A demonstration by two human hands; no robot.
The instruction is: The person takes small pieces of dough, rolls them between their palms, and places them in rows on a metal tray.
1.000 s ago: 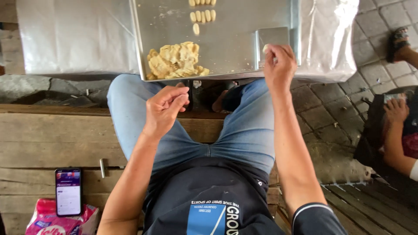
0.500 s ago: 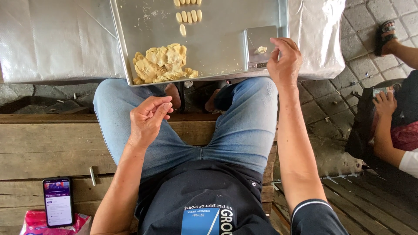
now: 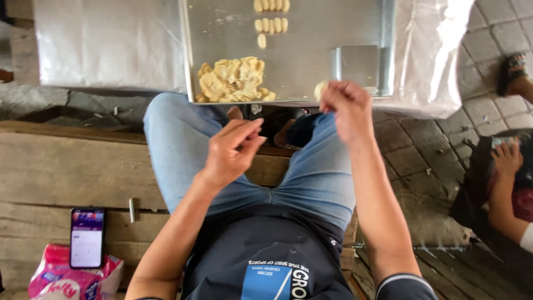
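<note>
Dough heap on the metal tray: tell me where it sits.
In the head view, the dough heap lies in the near left corner of the metal tray, above the left hand and below the rows of shaped pieces.

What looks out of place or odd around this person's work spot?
A phone lies propped half on a pink snack bag on the wooden bench, slightly askew. On the metal tray the dough heap looks ragged beside neat rows of shaped pieces.
</note>
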